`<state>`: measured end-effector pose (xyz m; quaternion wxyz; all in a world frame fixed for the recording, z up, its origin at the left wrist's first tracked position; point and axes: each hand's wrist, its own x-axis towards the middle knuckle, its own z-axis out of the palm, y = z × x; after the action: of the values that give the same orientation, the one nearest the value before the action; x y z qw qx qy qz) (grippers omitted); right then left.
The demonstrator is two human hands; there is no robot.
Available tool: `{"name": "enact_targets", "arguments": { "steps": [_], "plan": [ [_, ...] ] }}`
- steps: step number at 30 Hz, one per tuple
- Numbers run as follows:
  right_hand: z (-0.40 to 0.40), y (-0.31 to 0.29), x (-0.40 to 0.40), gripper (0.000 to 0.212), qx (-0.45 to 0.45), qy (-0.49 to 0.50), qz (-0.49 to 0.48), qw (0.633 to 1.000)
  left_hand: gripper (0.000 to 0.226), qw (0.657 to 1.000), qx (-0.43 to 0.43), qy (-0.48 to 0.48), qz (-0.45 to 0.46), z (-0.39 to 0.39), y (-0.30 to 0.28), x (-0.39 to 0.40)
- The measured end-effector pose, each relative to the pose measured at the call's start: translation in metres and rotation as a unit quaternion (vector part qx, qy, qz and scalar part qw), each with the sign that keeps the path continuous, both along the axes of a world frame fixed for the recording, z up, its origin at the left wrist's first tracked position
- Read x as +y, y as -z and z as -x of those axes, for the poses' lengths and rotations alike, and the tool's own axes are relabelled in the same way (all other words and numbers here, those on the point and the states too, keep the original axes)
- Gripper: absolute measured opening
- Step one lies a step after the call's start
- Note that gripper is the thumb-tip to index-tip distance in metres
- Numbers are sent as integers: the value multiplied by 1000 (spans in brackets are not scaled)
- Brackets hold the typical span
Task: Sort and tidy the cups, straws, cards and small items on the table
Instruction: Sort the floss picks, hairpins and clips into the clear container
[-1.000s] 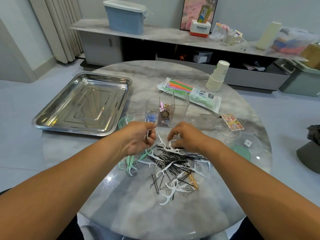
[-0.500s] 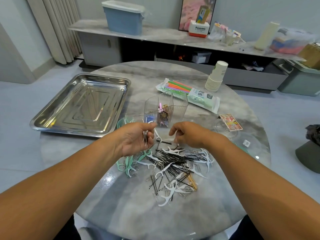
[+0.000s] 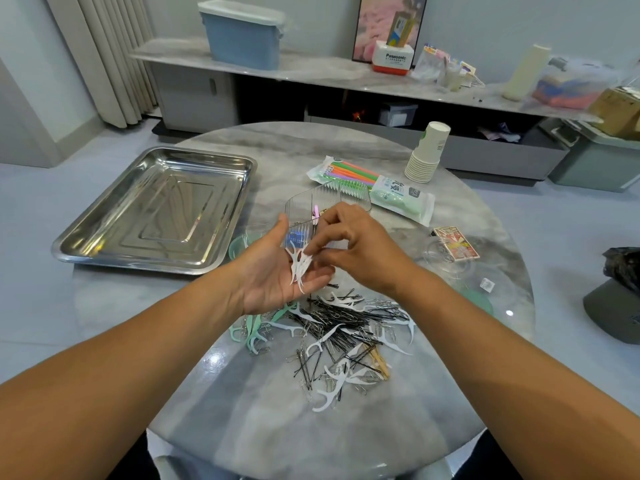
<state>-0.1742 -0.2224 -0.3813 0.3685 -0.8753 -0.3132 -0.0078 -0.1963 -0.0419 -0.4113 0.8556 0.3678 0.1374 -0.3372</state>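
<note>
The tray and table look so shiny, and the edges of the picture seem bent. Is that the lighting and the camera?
Head view: the steel tray mirrors room light in bright streaks; the glossy table carries small white glare spots; the wide-angle lens bows the shelf and stretches the forearms near the lower corners.

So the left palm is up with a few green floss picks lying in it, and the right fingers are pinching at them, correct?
Not quite: the floss picks lying in the upturned left hand are white, not green. The head view shows this; the green ones lie on the table below that hand. The rest holds: the right hand pinches at them with its fingers.
</note>
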Motion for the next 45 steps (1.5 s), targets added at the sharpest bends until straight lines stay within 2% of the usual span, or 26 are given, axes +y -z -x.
{"name": "enact_targets", "arguments": {
  "steps": [5,8,10,12,13,15,17,18,21,26,34,39,43,45],
  "plan": [
    [2,6,4,15,54,-21,-28,998,97,1000,-10,11,-10,2,-2,2],
    [4,7,5,33,54,-45,-37,997,94,1000,-20,16,-13,3,-3,6],
    [3,8,7,38,17,-2,-73,997,84,999,-22,2,-40,2,-5,6],
    [-5,8,5,35,17,86,-84,993,67,995,-21,-31,-88,0,-5,8],
    [-10,9,2,32,50,116,-55,990,58,993,-21,-44,-111,0,-5,10],
    [-17,12,-7,23,158,108,98,977,43,988,-14,-57,-142,-1,-5,12],
    [-16,19,-16,15,239,67,254,935,34,986,0,-71,-152,0,-3,15],
    [-14,23,-19,17,257,61,299,917,31,985,4,-74,-156,0,-2,16],
    [-12,29,-19,28,261,76,330,904,30,986,0,-59,-155,4,1,15],
    [-10,32,-15,19,241,71,332,909,34,989,6,-34,-144,9,3,5],
    [-11,27,-24,12,220,81,281,931,51,988,32,-33,-144,9,0,0],
    [-16,18,-37,11,300,109,148,936,53,987,31,-34,-157,8,4,-3],
    [-17,11,-43,13,376,133,72,914,51,986,28,-32,-164,8,4,-6],
    [-17,10,-43,15,422,143,3,895,48,985,26,-29,-168,8,4,-7]
  ]
}}
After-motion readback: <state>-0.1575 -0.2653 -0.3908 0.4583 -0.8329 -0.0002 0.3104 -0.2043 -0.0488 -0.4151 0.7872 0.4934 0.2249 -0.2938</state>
